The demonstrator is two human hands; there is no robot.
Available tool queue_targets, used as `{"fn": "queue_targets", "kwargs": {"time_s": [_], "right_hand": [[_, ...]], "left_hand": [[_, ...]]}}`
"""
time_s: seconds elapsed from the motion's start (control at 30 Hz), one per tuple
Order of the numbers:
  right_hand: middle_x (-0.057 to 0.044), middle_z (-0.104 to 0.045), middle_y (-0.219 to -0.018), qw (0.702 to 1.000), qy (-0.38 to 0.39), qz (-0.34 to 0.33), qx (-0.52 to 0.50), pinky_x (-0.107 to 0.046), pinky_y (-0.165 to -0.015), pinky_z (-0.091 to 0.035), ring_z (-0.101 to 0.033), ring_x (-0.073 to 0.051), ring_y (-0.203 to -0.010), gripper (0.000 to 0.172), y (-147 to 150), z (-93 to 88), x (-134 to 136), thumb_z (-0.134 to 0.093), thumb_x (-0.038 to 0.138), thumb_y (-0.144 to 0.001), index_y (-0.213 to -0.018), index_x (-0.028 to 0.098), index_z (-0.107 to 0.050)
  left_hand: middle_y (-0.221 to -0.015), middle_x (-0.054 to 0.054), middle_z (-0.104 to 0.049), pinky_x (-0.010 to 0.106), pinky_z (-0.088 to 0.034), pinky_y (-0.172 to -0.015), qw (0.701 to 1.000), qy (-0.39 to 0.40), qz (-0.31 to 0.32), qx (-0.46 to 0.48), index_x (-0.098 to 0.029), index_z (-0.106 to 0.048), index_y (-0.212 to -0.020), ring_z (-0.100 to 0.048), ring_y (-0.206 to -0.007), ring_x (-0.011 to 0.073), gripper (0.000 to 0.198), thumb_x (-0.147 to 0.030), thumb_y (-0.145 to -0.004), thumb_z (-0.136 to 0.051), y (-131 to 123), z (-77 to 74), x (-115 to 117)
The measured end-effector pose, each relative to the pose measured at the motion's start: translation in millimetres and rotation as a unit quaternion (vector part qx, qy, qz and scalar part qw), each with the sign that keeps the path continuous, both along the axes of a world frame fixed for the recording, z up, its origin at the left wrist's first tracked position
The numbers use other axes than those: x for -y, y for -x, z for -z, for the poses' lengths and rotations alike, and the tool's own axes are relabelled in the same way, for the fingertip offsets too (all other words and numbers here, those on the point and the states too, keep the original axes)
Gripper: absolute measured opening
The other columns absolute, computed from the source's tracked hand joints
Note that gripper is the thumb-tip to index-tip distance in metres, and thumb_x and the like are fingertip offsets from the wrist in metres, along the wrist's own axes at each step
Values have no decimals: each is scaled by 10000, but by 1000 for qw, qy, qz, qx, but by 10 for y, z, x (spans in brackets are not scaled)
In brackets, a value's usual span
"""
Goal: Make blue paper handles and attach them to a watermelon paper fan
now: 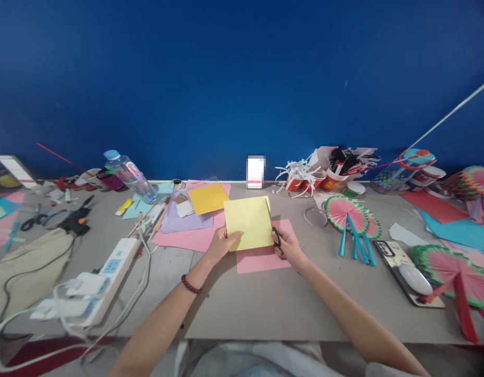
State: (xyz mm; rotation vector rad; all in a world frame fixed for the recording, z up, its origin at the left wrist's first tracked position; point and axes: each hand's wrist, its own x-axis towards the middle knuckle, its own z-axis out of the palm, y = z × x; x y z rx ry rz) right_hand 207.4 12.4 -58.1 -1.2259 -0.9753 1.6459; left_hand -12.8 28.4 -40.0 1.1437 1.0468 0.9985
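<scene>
A sheet of yellow paper is held up over the table. My left hand pinches its lower left corner, thumb on top. On the other side, my right hand is closed round the dark handles of a pair of scissors. The scissors lie along the paper's right edge; their blades are mostly hidden, and I cannot tell how far they are apart. Beneath the yellow sheet, pink paper rests on the tabletop.
Left of my hands are a white power strip, a tilted water bottle and purple paper. To the right lie pink-and-green paper fans, a phone and a white mouse. Red cups stand near the blue wall.
</scene>
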Motion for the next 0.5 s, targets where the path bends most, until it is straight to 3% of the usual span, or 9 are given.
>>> {"fn": "queue_targets", "kwargs": {"time_s": [0.5], "right_hand": [[156,-255,-382,1000,-8,-10,-10,-159,-307,-109,-183,-23,-286,483,11,-4,2,-637,633,-659,-812,235,-412]], "left_hand": [[-971,120,-722,307,-535,-669,1000,3,-5,7,-124,-698,-983,-678,-840,257,395,-392,-695,-723,4,7,1]]}}
